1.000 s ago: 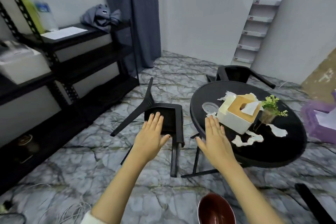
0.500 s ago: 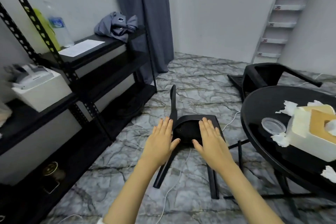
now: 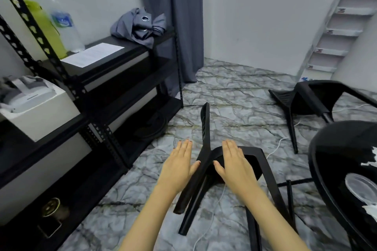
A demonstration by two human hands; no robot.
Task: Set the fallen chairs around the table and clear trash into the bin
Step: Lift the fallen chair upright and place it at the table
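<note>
Head view, looking down at a marble-patterned floor [image 3: 234, 96]. Left hand [image 3: 179, 167] and right hand [image 3: 236, 167] are both held flat, palms down, fingers straight and close together, gripping nothing. They hover over the nearest fallen chair [image 3: 206, 126], one on either side of its backrest; whether either palm actually touches the plastic cannot be told. The left thumb lies just beside the chair's edge, and the right hand covers part of the seat frame.

This black chair lies tipped on the floor (backrest seen edge-on, legs running toward the viewer). A second fallen chair [image 3: 306, 98], also black, lies farther off at upper right, near the wall. Between the two runs a white cable [image 3: 280, 141].

At the right edge is the round black table [image 3: 318, 161], bearing a clear plastic lid [image 3: 359, 187] and torn tissue scraps [image 3: 370, 158].

At left stands a black shelf rack [image 3: 130, 51]. Its top shelf holds a sheet of paper [image 3: 93, 54], a crumpled grey cloth [image 3: 138, 24], a clear bottle [image 3: 65, 26] and a green bottle [image 3: 44, 24]; a white box [image 3: 38, 112] sits one shelf lower. A grey curtain [image 3: 173, 16] hangs behind.
</note>
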